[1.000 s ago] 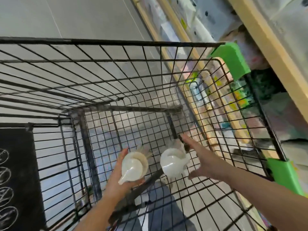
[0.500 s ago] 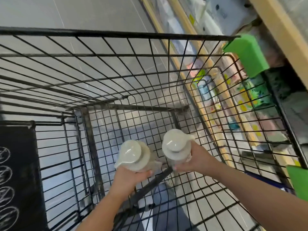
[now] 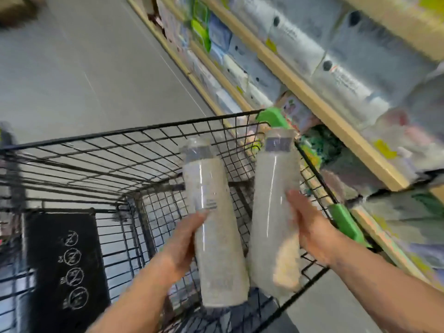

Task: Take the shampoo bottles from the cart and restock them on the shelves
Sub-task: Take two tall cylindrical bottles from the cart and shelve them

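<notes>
Beside stocked shelves (image 3: 310, 97), above the wire cart (image 3: 134, 150), left hand (image 3: 182, 246) and right hand (image 3: 312, 231) each grip a shampoo bottle (image 3: 211, 212).

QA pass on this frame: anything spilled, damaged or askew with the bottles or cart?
Nothing stands out. The left hand and the right hand each grip a pale shampoo bottle above the cart, both intact, no spill visible. They tilt slightly, as carried. The frame is blurred, so fine damage cannot be ruled out.
</notes>
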Demonstrator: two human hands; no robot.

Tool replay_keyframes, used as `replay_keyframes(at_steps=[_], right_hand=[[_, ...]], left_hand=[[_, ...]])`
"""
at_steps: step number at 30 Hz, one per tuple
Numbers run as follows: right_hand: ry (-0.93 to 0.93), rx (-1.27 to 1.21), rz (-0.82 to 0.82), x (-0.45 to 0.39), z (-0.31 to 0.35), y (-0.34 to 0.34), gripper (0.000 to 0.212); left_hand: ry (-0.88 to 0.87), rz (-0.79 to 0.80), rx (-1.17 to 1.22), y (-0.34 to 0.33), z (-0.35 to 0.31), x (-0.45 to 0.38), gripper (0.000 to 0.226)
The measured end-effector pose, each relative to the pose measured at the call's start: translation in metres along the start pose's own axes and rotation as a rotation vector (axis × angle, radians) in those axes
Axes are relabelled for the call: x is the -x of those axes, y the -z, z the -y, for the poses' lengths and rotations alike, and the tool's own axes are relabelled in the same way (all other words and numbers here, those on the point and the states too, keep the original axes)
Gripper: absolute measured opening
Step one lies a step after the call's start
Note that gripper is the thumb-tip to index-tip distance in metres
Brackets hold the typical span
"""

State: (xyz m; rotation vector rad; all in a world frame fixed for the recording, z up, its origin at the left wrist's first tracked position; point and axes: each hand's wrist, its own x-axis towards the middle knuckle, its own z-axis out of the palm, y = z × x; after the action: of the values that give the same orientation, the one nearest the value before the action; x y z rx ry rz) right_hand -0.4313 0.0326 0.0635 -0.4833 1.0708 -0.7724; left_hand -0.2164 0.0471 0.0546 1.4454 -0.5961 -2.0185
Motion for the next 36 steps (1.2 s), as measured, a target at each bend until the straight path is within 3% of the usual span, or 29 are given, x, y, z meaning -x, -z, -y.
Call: replay_keyframes(at_steps=[5,9,11,13,16,21,26,32,36], right_hand=[[0.066,-0.157,-0.024,0.06,0.009,-0.026,0.064],[0.151,-0.218,-0.093,0.111,-0.001,-0.039,0.084],[0.208,-0.25,-0.142,0.138,-0.006,-0.044,0.072],[0.266,-0.297,-0.163,0.164,-0.008,-0.05,0.054],[0.331,-0.334,-0.209,0.2,-0.013,-0.05,0.046],[0.438,-0.372,-0.313,0.248,-0.015,-0.039,0.052],[0.557,-0.429,-0.331,0.292,-0.006,-0.011,0.08],[0.678,-0.393,-0.359,0.355,0.021,0.032,0.063],[0.784,-0.293,-0.318,0.398,0.044,0.063,0.067]], left_hand=[[0.013,0.243,0.016,-0.028,-0.026,0.044,0.091],[0.017,0.476,-0.037,-0.043,-0.034,0.082,0.074],[0.021,0.562,-0.059,-0.05,-0.034,0.094,0.071],[0.035,0.585,-0.082,-0.059,-0.034,0.101,0.081],[0.057,0.582,-0.146,-0.079,-0.031,0.115,0.089],[0.104,0.666,-0.115,-0.118,-0.027,0.14,0.067],[0.108,0.8,-0.156,-0.166,-0.027,0.146,0.099],[0.008,0.943,-0.249,-0.256,-0.022,0.161,0.08],[0.011,1.048,-0.215,-0.312,-0.007,0.153,0.09]])
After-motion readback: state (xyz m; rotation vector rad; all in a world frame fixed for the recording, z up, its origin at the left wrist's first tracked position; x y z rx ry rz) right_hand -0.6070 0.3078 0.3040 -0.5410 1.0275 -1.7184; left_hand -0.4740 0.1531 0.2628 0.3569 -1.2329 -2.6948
